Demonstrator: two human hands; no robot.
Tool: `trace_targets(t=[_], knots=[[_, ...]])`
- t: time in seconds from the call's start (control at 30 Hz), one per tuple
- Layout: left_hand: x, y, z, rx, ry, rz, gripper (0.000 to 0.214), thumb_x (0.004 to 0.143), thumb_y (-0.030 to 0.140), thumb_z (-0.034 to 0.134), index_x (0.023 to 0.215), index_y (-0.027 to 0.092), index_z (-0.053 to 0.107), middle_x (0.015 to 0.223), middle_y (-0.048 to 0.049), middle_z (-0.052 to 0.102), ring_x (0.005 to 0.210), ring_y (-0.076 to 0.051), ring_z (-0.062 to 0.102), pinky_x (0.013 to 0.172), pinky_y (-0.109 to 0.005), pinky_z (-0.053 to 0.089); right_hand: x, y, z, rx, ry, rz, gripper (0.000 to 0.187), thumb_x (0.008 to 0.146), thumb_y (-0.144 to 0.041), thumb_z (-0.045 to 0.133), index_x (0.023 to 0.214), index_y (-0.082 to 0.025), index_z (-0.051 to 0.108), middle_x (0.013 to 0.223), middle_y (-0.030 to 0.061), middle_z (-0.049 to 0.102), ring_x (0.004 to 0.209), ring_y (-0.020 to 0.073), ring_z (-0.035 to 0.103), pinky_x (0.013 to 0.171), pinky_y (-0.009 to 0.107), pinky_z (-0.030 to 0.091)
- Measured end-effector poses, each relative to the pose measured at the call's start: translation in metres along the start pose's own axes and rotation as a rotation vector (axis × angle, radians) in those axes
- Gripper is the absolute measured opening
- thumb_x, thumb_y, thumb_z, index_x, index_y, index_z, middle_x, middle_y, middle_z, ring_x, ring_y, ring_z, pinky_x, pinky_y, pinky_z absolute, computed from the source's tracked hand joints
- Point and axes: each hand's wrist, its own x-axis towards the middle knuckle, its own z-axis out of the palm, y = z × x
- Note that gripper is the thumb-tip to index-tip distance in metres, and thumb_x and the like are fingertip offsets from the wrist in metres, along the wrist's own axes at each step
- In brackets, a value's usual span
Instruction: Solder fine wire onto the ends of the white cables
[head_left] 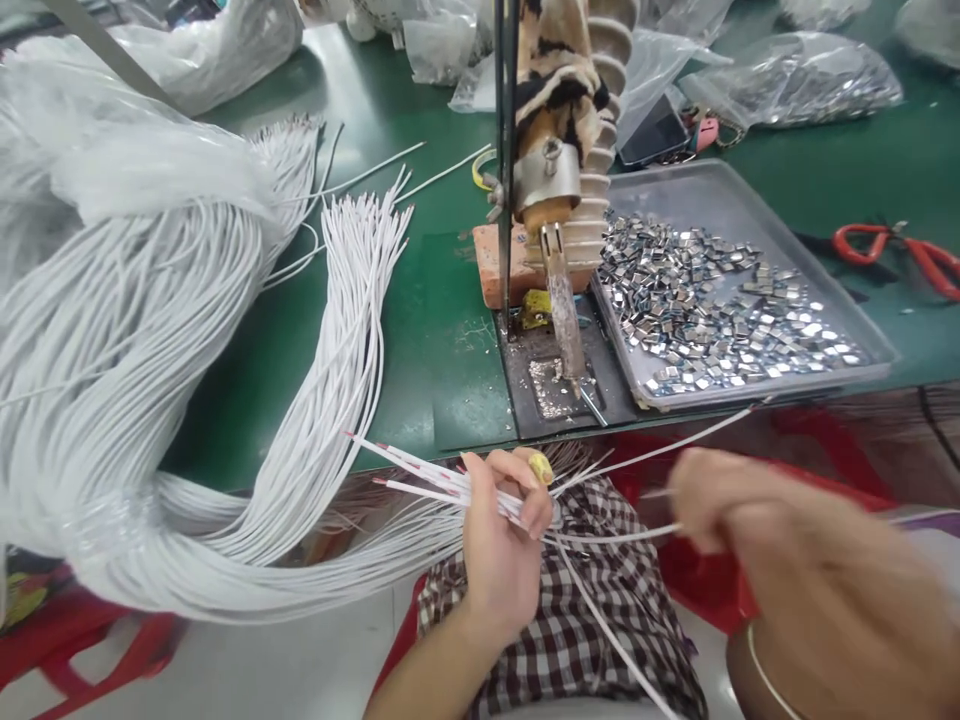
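Note:
My left hand (501, 530) is closed around a small bunch of thin white cords (420, 478) with red-marked tips, held over my lap just below the table's front edge. My right hand (720, 500), blurred by motion, pinches a single white cord (615, 537) that runs left toward the bunch. Another cord (675, 438) slants up to the right past the tray. A big sheaf of white cords (135, 400) drapes off the green table (420, 330) at the left and curves toward my left hand.
A small press (555, 200) stands at the table's middle with a metal plate under it. To its right a grey tray (750, 200) holds several small metal clips (720, 310). Red-handled scissors (900, 250) lie far right; a phone (654, 130) and plastic bags sit behind.

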Motion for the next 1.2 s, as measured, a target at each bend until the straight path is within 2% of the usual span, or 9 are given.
trace_targets(t=[0.07,0.2,0.37,0.43,0.53,0.77,0.93,1.07,1.2], knots=[[-0.004,-0.005,0.000,0.029,-0.005,-0.002,0.050,0.082,0.063,0.069,0.063,0.017,0.066,0.068,0.0024,0.057,0.048,-0.004,0.040,0.047,-0.014,0.036,-0.001,-0.002,0.020,-0.007,-0.229,-0.129,0.032,0.099,-0.035,0.053,0.075,-0.022,0.068,0.065,0.0023,0.067,0.057,0.0138,0.063,0.052,0.023,0.052],[-0.005,-0.013,-0.006,0.204,-0.062,0.064,0.055,0.086,0.070,0.056,0.073,0.019,0.071,0.078,-0.0015,0.062,0.078,-0.013,0.058,0.074,-0.020,0.048,-0.004,0.002,0.052,-0.237,-0.143,-0.287,0.035,0.102,-0.027,0.045,0.080,-0.017,0.069,0.071,0.0062,0.072,0.065,0.0150,0.068,0.057,0.023,0.053],[0.004,0.003,-0.015,0.619,-0.453,0.092,0.037,0.091,0.056,0.062,0.093,0.022,0.074,0.066,0.0033,0.056,0.051,-0.009,0.040,0.050,-0.021,0.034,-0.001,0.001,0.038,0.041,0.055,-0.044,0.012,0.092,-0.020,0.066,0.080,-0.021,0.066,0.069,-0.0014,0.069,0.062,0.0100,0.062,0.059,0.019,0.051],[0.007,0.013,-0.013,0.806,-0.512,0.236,0.023,0.085,0.044,0.075,0.083,0.021,0.075,0.067,0.0031,0.055,0.059,-0.010,0.045,0.057,-0.023,0.035,0.001,0.002,0.031,0.159,0.121,0.034,0.010,0.087,-0.018,0.071,0.079,-0.022,0.066,0.068,-0.0036,0.067,0.060,0.0089,0.061,0.056,0.018,0.050],[0.009,0.022,-0.006,0.905,-0.492,0.398,0.022,0.092,0.034,0.068,0.076,0.020,0.072,0.067,0.0027,0.055,0.062,-0.012,0.046,0.061,-0.024,0.035,0.005,0.006,0.027,0.328,0.089,0.061,0.015,0.088,-0.011,0.066,0.088,-0.026,0.072,0.077,-0.0038,0.073,0.067,0.0087,0.066,0.062,0.017,0.053],[0.014,0.024,-0.003,0.975,-0.504,0.445,0.020,0.094,0.029,0.065,0.077,0.019,0.070,0.069,0.0012,0.057,0.064,-0.014,0.049,0.062,-0.026,0.036,0.009,0.011,0.024,0.480,0.003,0.204,0.016,0.087,-0.014,0.065,0.083,-0.023,0.077,0.073,0.0003,0.075,0.064,0.0114,0.067,0.058,0.019,0.053],[0.017,0.027,-0.001,1.065,-0.526,0.504,0.020,0.095,0.026,0.063,0.079,0.019,0.070,0.072,-0.0010,0.059,0.066,-0.015,0.053,0.062,-0.026,0.038,0.020,0.008,0.019,0.416,-0.051,0.393,0.021,0.084,-0.022,0.063,0.063,-0.017,0.064,0.055,-0.0024,0.058,0.049,0.0080,0.049,0.046,0.019,0.040],[0.021,0.028,-0.001,1.006,-0.620,0.516,0.020,0.098,0.025,0.058,0.083,0.020,0.072,0.077,-0.0031,0.063,0.068,-0.016,0.057,0.064,-0.026,0.042,0.027,0.011,0.015,0.517,-0.289,0.426,0.033,0.090,-0.033,0.054,0.060,-0.018,0.056,0.049,-0.0040,0.050,0.041,0.0074,0.038,0.040,0.021,0.031],[0.024,0.027,-0.003,0.954,-0.549,0.470,0.020,0.097,0.019,0.058,0.096,0.025,0.077,0.092,-0.0024,0.069,0.054,-0.009,0.050,0.058,-0.024,0.041,0.043,0.032,-0.001,-0.121,0.109,0.219,0.025,0.093,-0.029,0.053,0.075,-0.020,0.067,0.072,0.0029,0.069,0.065,0.0161,0.061,0.062,0.028,0.046]])
